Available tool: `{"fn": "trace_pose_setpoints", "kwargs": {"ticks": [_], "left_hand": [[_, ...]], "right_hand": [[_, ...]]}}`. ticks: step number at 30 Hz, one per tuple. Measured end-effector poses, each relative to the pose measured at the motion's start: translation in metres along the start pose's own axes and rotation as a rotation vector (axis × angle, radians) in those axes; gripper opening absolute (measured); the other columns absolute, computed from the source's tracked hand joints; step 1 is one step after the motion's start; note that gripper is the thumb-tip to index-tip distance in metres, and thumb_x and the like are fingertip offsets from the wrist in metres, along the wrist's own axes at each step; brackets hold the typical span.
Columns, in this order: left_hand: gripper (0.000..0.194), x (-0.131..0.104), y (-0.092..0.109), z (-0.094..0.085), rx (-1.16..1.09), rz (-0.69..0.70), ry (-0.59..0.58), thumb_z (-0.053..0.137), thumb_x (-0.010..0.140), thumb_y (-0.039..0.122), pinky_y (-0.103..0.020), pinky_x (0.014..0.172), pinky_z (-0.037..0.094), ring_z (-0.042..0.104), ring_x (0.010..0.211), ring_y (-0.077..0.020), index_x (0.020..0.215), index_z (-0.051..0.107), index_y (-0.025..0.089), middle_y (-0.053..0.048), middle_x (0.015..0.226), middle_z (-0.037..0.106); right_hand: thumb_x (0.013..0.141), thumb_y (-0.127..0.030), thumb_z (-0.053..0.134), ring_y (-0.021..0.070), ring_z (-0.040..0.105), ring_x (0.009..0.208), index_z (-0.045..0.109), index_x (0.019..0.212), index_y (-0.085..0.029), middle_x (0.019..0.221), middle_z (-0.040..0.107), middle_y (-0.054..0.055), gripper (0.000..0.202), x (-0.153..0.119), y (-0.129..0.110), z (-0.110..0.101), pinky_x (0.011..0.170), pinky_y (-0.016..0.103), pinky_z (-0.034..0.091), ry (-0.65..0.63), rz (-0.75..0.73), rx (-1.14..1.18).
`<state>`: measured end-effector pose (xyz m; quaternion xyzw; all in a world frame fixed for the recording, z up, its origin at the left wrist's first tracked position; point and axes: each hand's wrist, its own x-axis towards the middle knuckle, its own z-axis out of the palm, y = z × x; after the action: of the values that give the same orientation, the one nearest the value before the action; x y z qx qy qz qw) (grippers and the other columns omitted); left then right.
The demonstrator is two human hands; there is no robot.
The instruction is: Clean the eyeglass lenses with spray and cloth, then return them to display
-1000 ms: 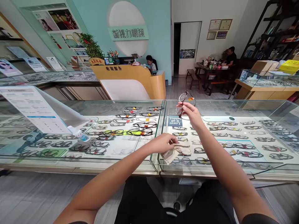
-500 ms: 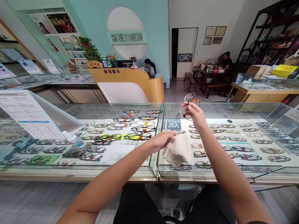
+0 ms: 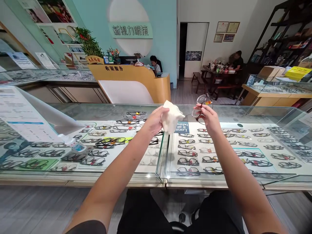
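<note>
My left hand [image 3: 156, 121] grips a cream-coloured cloth [image 3: 171, 117], which hangs bunched from its fingers above the glass display case [image 3: 166, 177]. To the right, my right hand [image 3: 210, 117] pinches a pair of round-lensed eyeglasses [image 3: 201, 106] by the frame, held upright with an orange and yellow tag on it. Cloth and eyeglasses are apart, with a small gap between them. Under the glass top lie rows of eyeglasses, and a blue card [image 3: 183, 126] with printed words is partly behind the cloth.
On the case at left are a white bottle [image 3: 76, 144] and a standing printed sheet [image 3: 26, 120]. Beyond is a wooden counter [image 3: 162, 87] with a person seated behind it. Another person sits at a dark table [image 3: 214, 70] near the back. Boxes [image 3: 273, 73] sit on the right-hand case.
My left hand has lifted the cloth up and slightly left, from low over the case to about the height of the eyeglasses. My right hand has shifted slightly right with the eyeglasses.
</note>
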<state>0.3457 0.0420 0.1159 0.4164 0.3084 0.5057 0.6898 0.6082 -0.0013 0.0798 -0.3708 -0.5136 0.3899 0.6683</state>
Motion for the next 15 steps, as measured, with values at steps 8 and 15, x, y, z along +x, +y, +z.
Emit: {"fn": "trace_pose_setpoints", "kwargs": {"ticks": [8, 15], "left_hand": [[0.055, -0.001, -0.033, -0.005, 0.074, 0.147, 0.048, 0.090, 0.067, 0.032, -0.025, 0.073, 0.051, 0.070, 0.078, -0.0158, 0.109, 0.057, 0.019, 0.001, 0.088, 0.074], [0.057, -0.013, -0.043, 0.000, 0.097, 0.226, -0.089, 0.088, 0.080, 0.045, -0.029, 0.071, 0.056, 0.071, 0.074, -0.0169, 0.118, 0.053, 0.021, -0.002, 0.094, 0.076]], "right_hand": [[0.097, -0.051, 0.072, 0.0242, 0.069, 0.099, 0.082, 0.115, -0.030, 0.119, 0.081, 0.006, 0.030, -0.022, -0.001, 0.030, 0.087, 0.040, 0.054, -0.171, 0.030, -0.102], [0.096, -0.054, 0.076, 0.0255, 0.070, 0.102, 0.083, 0.110, -0.030, 0.115, 0.082, 0.006, 0.029, -0.037, -0.001, 0.051, 0.097, 0.044, 0.055, -0.266, 0.063, -0.108]]}}
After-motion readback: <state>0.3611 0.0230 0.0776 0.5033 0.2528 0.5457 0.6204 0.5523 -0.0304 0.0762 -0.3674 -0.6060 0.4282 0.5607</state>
